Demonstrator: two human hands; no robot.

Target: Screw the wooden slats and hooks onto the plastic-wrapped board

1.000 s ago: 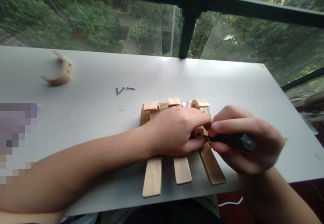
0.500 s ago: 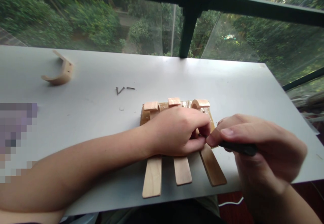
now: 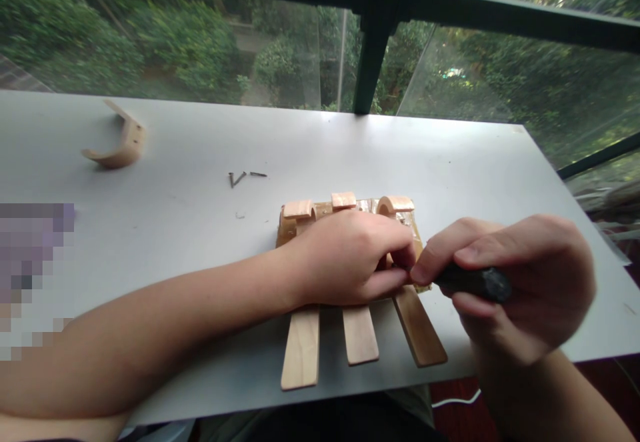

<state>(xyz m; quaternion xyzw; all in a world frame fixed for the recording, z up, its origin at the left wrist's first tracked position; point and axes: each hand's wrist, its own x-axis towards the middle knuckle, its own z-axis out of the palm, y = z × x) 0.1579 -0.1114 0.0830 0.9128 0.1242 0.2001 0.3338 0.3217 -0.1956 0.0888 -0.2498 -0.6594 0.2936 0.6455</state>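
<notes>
A wooden assembly (image 3: 305, 345) of three flat slats with curved hooks at their far ends lies near the table's front edge. My left hand (image 3: 350, 259) lies on top of it with its fingers closed round the right-hand hook piece. My right hand (image 3: 505, 282) grips a black-handled screwdriver (image 3: 475, 282), whose tip points left into the wood right next to my left fingertips. The tip itself is hidden between the two hands.
A loose curved wooden hook (image 3: 117, 142) lies at the far left of the white table (image 3: 200, 229). Three small screws (image 3: 245, 177) lie behind the assembly. A window with a dark frame (image 3: 373, 42) runs along the table's far edge. A blurred patch sits at the left.
My right hand has turned round the screwdriver handle, rolling its wrist and regripping. My left hand and the wooden assembly have stayed in place.
</notes>
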